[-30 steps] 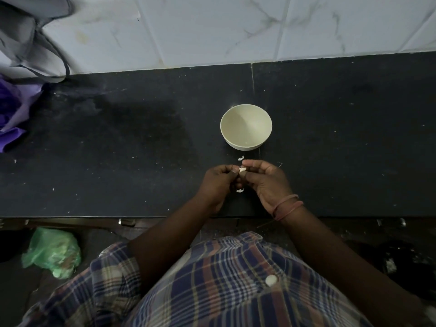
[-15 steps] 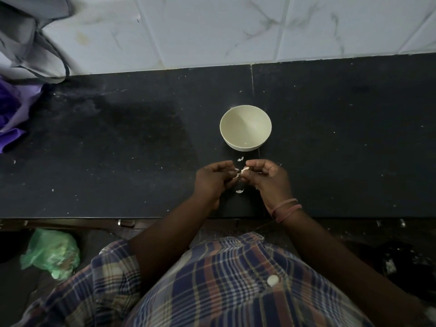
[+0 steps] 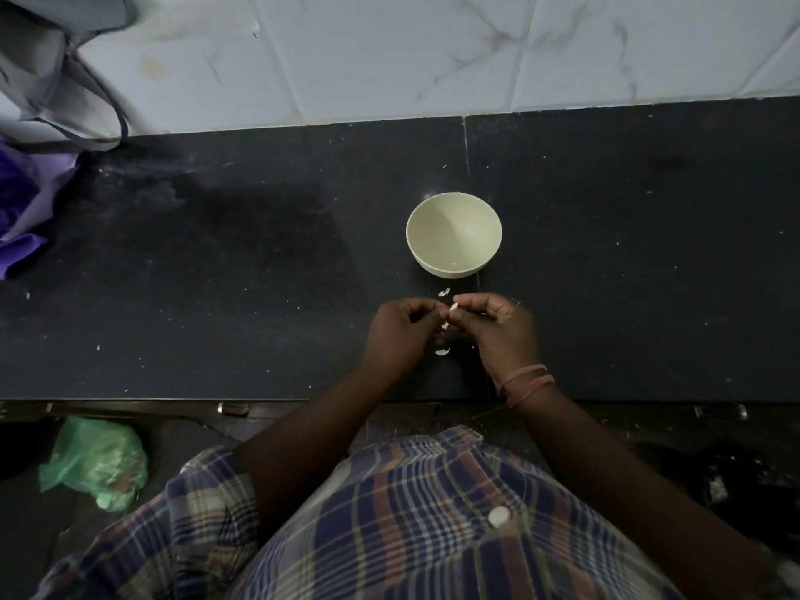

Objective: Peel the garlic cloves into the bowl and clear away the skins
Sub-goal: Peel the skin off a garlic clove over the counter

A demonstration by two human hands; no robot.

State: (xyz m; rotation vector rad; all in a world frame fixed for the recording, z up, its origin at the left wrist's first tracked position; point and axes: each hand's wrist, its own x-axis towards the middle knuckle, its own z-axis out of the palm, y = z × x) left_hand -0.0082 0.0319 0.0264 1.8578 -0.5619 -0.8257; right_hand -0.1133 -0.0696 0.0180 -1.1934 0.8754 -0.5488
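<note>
Little has shifted since a second ago: left hand (image 3: 400, 333) and right hand (image 3: 498, 329) still pinch one garlic clove (image 3: 453, 308) between curled fingertips. Bowl (image 3: 453, 234) sits just beyond them; skins (image 3: 442, 351) lie on the bench (image 3: 216, 275) beneath.

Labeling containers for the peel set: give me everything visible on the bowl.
The bowl is small, round and cream, smooth and matte, plastic or ceramic by its look. It stands upright on the dark counter, just beyond both hands, touching neither. Its rim looks whole. Inside it looks nearly empty: only a tiny pale fleck near the front wall, too small to identify. A skin scrap lies on the counter just in front of it, apart from its base.
</note>
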